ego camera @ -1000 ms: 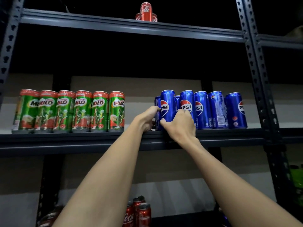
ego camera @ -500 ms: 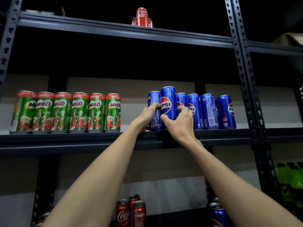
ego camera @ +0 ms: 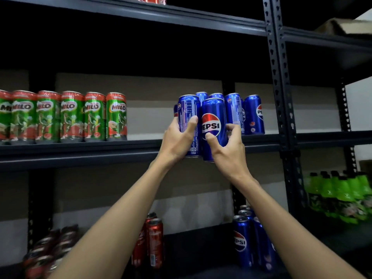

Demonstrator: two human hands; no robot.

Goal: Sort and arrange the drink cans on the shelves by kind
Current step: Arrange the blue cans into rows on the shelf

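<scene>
left grip (ego camera: pixel 178 137), right grip (ego camera: pixel 227 150) each clasp pepsi can (ego camera: pixel 213 125).

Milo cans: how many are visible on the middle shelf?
6, upright in one row at the left of the middle shelf. The leftmost is cut by the frame edge, so more may be hidden.
</scene>
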